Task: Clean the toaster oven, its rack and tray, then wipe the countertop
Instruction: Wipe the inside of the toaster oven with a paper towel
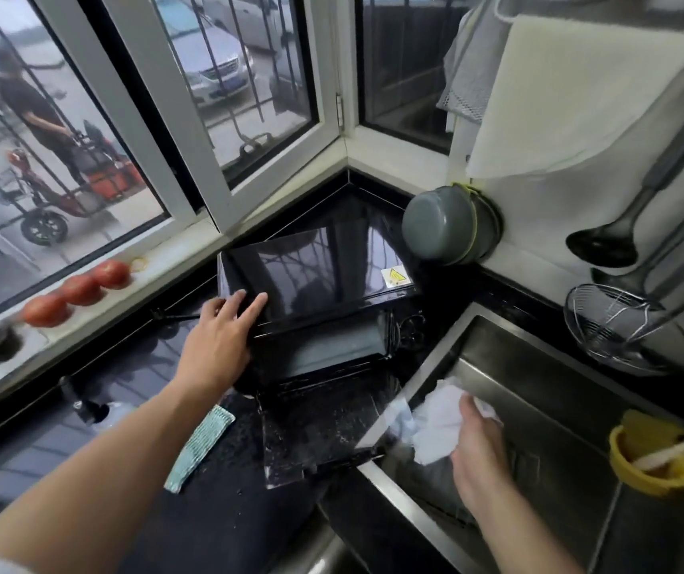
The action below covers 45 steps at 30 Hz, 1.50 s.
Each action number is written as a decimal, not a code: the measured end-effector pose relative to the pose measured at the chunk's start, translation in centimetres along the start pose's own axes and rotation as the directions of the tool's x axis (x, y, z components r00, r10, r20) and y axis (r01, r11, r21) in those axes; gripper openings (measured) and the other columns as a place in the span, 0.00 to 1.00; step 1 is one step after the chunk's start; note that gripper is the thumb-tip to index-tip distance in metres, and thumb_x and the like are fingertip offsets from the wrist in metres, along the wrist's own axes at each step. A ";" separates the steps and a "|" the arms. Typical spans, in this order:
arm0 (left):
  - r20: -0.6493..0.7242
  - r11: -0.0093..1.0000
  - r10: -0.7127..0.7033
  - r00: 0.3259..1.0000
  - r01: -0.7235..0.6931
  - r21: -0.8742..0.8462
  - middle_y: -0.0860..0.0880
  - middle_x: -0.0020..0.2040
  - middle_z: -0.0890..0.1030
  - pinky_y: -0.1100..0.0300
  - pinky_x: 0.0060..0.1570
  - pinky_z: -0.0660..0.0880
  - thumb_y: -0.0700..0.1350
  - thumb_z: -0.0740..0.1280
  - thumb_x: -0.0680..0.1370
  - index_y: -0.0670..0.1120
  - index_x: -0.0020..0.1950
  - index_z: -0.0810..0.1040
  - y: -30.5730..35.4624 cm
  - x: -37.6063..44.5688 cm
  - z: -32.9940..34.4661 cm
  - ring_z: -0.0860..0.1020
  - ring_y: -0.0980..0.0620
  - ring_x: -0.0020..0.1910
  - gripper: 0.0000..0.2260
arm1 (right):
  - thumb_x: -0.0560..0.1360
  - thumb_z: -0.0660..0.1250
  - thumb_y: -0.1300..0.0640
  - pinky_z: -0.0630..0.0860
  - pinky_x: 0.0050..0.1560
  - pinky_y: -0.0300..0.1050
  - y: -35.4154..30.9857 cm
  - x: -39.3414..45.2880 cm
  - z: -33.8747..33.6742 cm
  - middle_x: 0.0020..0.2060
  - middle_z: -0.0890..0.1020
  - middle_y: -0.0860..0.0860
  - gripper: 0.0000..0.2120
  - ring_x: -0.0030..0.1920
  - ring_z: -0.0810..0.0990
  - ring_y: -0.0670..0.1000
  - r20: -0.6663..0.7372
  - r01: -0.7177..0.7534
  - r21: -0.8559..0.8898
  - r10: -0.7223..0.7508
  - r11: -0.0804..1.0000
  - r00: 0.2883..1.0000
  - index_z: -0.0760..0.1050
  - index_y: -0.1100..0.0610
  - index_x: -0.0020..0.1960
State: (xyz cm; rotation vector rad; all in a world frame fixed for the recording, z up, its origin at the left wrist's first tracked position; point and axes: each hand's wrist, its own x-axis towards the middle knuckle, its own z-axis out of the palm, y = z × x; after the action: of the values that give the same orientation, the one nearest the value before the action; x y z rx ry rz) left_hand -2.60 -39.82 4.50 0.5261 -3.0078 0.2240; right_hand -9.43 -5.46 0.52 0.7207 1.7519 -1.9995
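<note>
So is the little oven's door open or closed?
Open. The toaster oven has its door folded down flat toward the person, and you can see into the pale inside above it.

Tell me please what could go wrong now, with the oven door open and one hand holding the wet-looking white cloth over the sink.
1. The open door of the toaster oven juts out towards the sink; the right hand, gripping the white cloth beside it, might knock it.
2. The left hand rests on the oven's glossy top corner; a push could slide the oven on the dark countertop.
3. Drips from the cloth may reach the oven interior.
</note>
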 end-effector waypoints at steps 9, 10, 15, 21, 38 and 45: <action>0.074 1.000 0.013 0.997 -0.015 0.025 0.48 0.76 0.73 0.51 0.62 0.73 0.45 0.68 0.77 0.54 0.82 0.63 0.8 1.4 -4.9 0.77 0.38 0.61 0.33 | 0.83 0.58 0.43 0.77 0.62 0.56 -3.6 -2.6 0.6 0.56 0.83 0.55 0.16 0.56 0.82 0.56 0.141 0.170 -0.151 -0.149 0.974 0.979 0.75 0.54 0.60; 0.091 1.000 0.014 0.996 -0.016 0.020 0.49 0.75 0.74 0.51 0.62 0.73 0.46 0.67 0.77 0.55 0.82 0.63 0.8 1.6 -5.5 0.78 0.38 0.61 0.33 | 0.83 0.57 0.44 0.78 0.60 0.52 -4.0 -3.2 0.9 0.55 0.83 0.53 0.16 0.55 0.82 0.53 0.167 0.202 -0.169 -0.174 0.965 0.971 0.75 0.54 0.60; 0.177 0.999 0.016 0.984 -0.010 -0.035 0.51 0.70 0.79 0.51 0.60 0.76 0.46 0.67 0.74 0.60 0.80 0.66 -0.1 2.3 -7.6 0.79 0.41 0.65 0.34 | 0.84 0.57 0.46 0.79 0.51 0.45 -6.2 -5.2 2.4 0.46 0.86 0.49 0.14 0.49 0.85 0.49 0.225 0.267 -0.072 -0.245 0.961 0.943 0.78 0.52 0.52; 0.290 0.986 -0.059 0.955 0.101 -0.132 0.51 0.63 0.83 0.54 0.56 0.78 0.47 0.70 0.72 0.64 0.75 0.72 -2.1 3.6 -8.7 0.80 0.44 0.60 0.32 | 0.79 0.60 0.38 0.76 0.63 0.50 -7.4 -4.9 3.8 0.54 0.84 0.47 0.17 0.58 0.82 0.49 0.158 0.344 0.003 -0.340 0.939 0.927 0.78 0.48 0.55; 0.225 0.413 -0.385 0.895 0.385 -0.825 0.50 0.51 0.86 0.77 0.45 0.70 0.41 0.81 0.70 0.49 0.56 0.84 -4.7 2.9 -2.5 0.82 0.52 0.51 0.17 | 0.83 0.57 0.53 0.75 0.49 0.48 -8.0 -5.2 11.7 0.47 0.80 0.63 0.11 0.45 0.77 0.58 0.631 0.684 -0.520 -0.309 0.512 0.711 0.73 0.59 0.54; 0.215 0.391 -0.436 0.874 0.398 -0.830 0.49 0.52 0.87 0.77 0.41 0.70 0.38 0.79 0.68 0.52 0.57 0.85 -4.3 2.4 -2.2 0.84 0.48 0.51 0.19 | 0.79 0.40 0.30 0.50 0.78 0.55 -4.9 -1.1 15.0 0.80 0.54 0.51 0.34 0.80 0.52 0.55 0.641 0.776 -0.488 0.439 -0.398 0.629 0.51 0.45 0.81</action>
State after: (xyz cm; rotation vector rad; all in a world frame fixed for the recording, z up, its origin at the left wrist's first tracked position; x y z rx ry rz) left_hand -3.28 -44.28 7.47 1.0535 -2.3228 -1.2287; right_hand -13.36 -19.66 6.38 -1.1607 2.0734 0.2140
